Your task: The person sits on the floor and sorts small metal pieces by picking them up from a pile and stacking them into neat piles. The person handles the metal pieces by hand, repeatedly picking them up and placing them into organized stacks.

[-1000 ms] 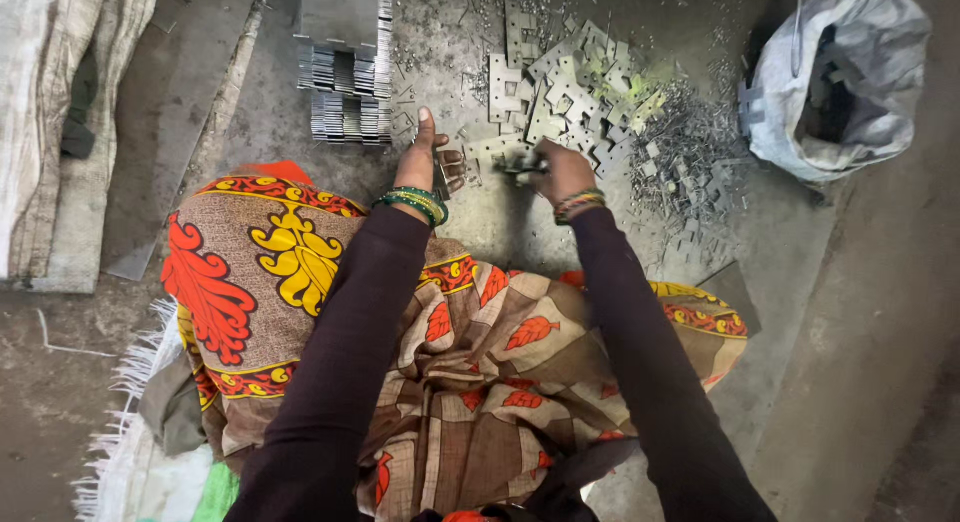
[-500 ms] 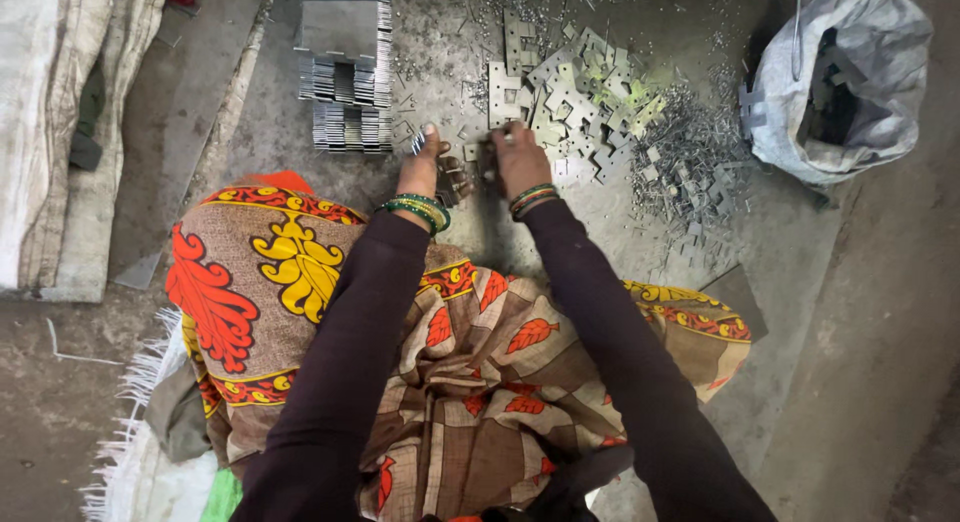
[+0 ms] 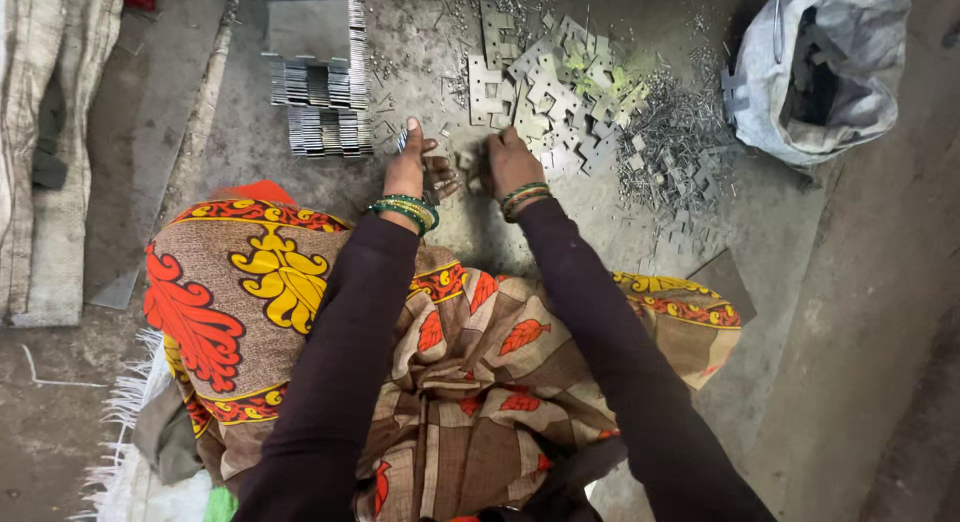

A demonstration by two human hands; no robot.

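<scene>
Just above frame centre, close together on the grey floor: left hand (image 3: 408,167) with thumb raised and fingers curled around a small flat metal piece (image 3: 437,172), right hand (image 3: 510,160) knuckles-up, fingers folded down over something — cannot tell what, if anything, pinched beneath. Green bangles (image 3: 405,210) on the left wrist, red and gold ones on the right; dark sleeves running down to a patterned brown, red and yellow cloth (image 3: 300,292) over the lap.

Directly beyond the right hand, toward the upper middle of the frame, a loose heap of stamped metal plates (image 3: 555,87) — thin, notched, dull silver, lying flat and overlapping, no common axis. Nearer the right hand than the left, almost touching its fingertips. Up and left of the left hand, neat stacked plates (image 3: 322,107) on edge, rows running left to right. Further right, a scatter of small shiny offcuts (image 3: 680,132), then a crumpled grey sack (image 3: 815,67) at upper right.
</scene>
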